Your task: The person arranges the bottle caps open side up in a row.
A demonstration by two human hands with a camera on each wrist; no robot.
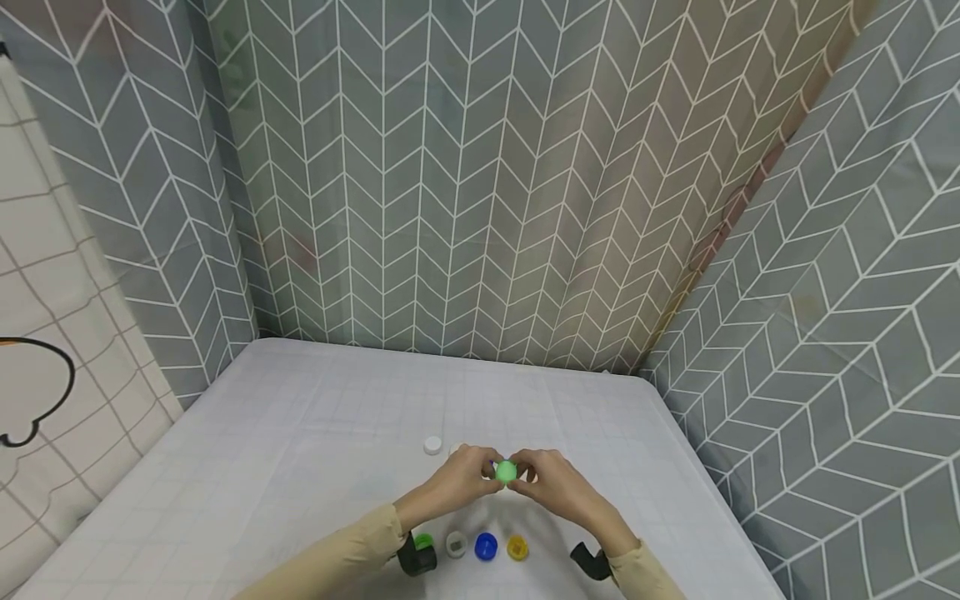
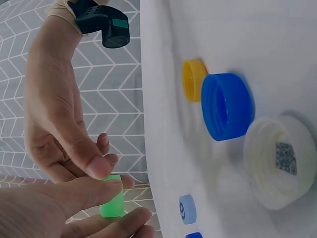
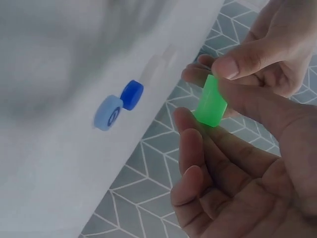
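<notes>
A bright green bottle cap (image 1: 506, 472) is held up above the table between both hands. My left hand (image 1: 467, 471) pinches its left side between thumb and fingers. From the right, my right hand (image 1: 553, 481) grips the opposite side the same way. In the left wrist view, the green cap (image 2: 113, 202) shows its side below the left thumb. The right wrist view has the green cap (image 3: 212, 102) tilted, with both thumbs over its upper end and the right fingers beneath. The fingers hide part of it.
On the white table (image 1: 315, 417), a white cap (image 1: 456, 545), a blue cap (image 1: 486, 547) and a yellow cap (image 1: 517, 547) line the near side, with another green cap (image 1: 423, 541) beside the left sleeve. Farther off are a white cap (image 1: 432, 445), a light-blue cap (image 3: 108, 114) and a small blue cap (image 3: 132, 95).
</notes>
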